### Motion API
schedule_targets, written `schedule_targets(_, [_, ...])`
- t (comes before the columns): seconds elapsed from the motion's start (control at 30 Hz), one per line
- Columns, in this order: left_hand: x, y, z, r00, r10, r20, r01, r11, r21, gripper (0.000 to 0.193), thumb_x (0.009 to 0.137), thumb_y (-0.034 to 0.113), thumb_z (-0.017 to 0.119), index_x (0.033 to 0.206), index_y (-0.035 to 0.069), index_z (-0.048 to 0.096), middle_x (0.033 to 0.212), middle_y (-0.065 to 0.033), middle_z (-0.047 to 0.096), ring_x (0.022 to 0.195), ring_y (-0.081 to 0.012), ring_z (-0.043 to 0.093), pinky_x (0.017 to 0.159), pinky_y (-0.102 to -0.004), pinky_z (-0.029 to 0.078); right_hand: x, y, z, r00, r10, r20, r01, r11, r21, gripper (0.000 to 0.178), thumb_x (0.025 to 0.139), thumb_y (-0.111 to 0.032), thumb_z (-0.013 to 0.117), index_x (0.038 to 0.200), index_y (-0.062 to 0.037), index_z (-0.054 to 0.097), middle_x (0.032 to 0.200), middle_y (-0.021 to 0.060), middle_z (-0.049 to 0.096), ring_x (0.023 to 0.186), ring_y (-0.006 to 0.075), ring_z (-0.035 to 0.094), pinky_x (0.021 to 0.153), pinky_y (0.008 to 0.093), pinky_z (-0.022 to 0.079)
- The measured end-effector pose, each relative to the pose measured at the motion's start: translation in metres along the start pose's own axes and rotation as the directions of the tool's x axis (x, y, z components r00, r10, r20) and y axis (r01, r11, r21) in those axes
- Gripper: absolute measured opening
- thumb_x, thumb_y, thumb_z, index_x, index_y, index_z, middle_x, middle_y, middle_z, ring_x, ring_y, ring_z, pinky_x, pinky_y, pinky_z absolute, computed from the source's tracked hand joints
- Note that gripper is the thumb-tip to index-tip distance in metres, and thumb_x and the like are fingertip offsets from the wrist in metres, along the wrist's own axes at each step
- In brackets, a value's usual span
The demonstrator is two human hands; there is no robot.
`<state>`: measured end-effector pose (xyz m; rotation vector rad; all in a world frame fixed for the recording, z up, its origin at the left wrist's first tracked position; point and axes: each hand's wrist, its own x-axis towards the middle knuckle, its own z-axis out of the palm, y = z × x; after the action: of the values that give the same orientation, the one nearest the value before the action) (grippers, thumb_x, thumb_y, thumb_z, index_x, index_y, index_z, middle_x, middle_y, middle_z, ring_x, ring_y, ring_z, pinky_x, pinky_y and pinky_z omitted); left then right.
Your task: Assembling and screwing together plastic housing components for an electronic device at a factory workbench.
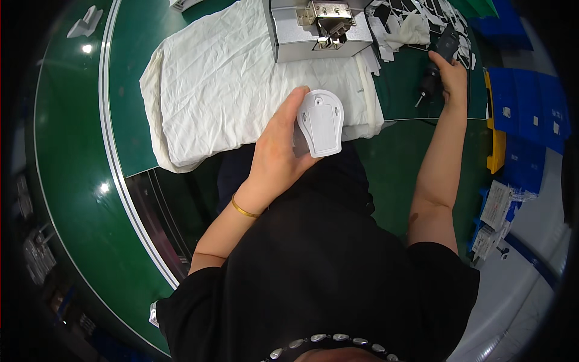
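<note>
My left hand (278,151) grips a white, rounded plastic casing (321,122) and holds it flat above the near edge of a crumpled white cloth (211,90). A gold bangle sits on that wrist. My right hand (453,75) reaches far right on the green table (398,90) and is closed on a dark handheld device (446,43). A black tool with a thin metal tip (427,84) lies just left of that hand.
A grey metal press fixture (319,27) stands on the cloth at the back. White plastic scraps and a crumpled rag (416,27) lie at the back right. Blue bins (531,102) line the right side. A white rail (111,139) curves along the table's left.
</note>
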<state>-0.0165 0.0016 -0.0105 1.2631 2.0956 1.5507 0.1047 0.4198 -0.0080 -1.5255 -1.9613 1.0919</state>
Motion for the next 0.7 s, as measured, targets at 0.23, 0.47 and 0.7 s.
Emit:
schedule_targets(0.23, [-0.005, -0.01, 0.003, 0.993, 0.109, -0.039, -0.11, 0.994, -0.024, 0.083, 0.066, 0.004, 0.085, 0.136, 0.002, 0.041, 0.139, -0.0259, 0.052, 0.132, -0.0462, 0.046, 0.104, -0.0471, 0.046, -0.054, -0.037, -0.034, 0.939, -0.294, 0.179, -0.054, 0.387, 0.921, 0.04, 0.087, -0.004, 0.06, 0.124, 0.0051, 0.049, 0.122, 0.0246, 0.054, 0.11, 0.0334, 0.057, 0.104, 0.0463, 0.045])
schedule_targets(0.47, [-0.002, -0.002, 0.0, 0.993, 0.119, 0.024, -0.12, 0.991, 0.063, 0.073, 0.058, -0.002, 0.083, 0.125, 0.017, 0.062, 0.144, -0.0264, 0.046, 0.134, -0.0451, 0.044, 0.105, -0.0458, 0.045, -0.103, -0.152, 0.003, 0.368, -0.908, 0.198, -0.142, 0.156, 0.978, 0.047, 0.09, -0.008, 0.05, 0.135, 0.0007, 0.042, 0.125, 0.0213, 0.05, 0.113, 0.0298, 0.054, 0.109, 0.0535, 0.033])
schedule_targets(0.7, [-0.004, -0.003, -0.006, 0.994, 0.079, 0.074, -0.083, 0.995, 0.057, 0.079, 0.057, -0.005, 0.082, 0.129, 0.023, 0.066, 0.147, -0.0251, 0.043, 0.135, -0.0436, 0.044, 0.107, -0.0446, 0.044, -0.177, -0.222, 0.069, 0.559, -0.829, -0.011, 0.533, 0.35, 0.77, 0.061, 0.084, -0.003, 0.068, 0.135, 0.0053, 0.036, 0.084, 0.0132, 0.063, 0.079, 0.0206, 0.064, 0.08, 0.0337, 0.052])
